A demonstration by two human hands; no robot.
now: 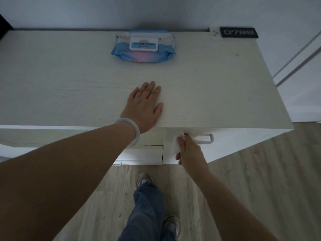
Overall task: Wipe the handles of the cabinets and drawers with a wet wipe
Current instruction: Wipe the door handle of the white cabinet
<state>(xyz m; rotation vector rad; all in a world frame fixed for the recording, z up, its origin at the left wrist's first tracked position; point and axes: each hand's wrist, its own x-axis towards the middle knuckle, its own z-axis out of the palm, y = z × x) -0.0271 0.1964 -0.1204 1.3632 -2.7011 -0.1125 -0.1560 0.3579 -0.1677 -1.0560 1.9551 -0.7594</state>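
1. The right hand is curled round a white wet wipe, which is pressed against the left end of a drawer handle just under the near edge of the cabinet top.
2. The wipe is seen hanging below the fingers, in front of the white drawer front.
3. The left hand is laid flat, palm down, on the cabinet top, near its near edge, with the fingers straight and close together; nothing is held by it.
4. A pale bangle is worn on the left wrist.
5. A second handle is partly seen lower down to the left, under the left forearm, on another drawer front.
6. A blue pack of wet wipes is lying at the far side of the top, close to the wall, its white lid closed.
7. A black display reading 0788 is set at the far right corner.
8. Blue trousers and shoes are seen on the wooden floor nearest the camera.
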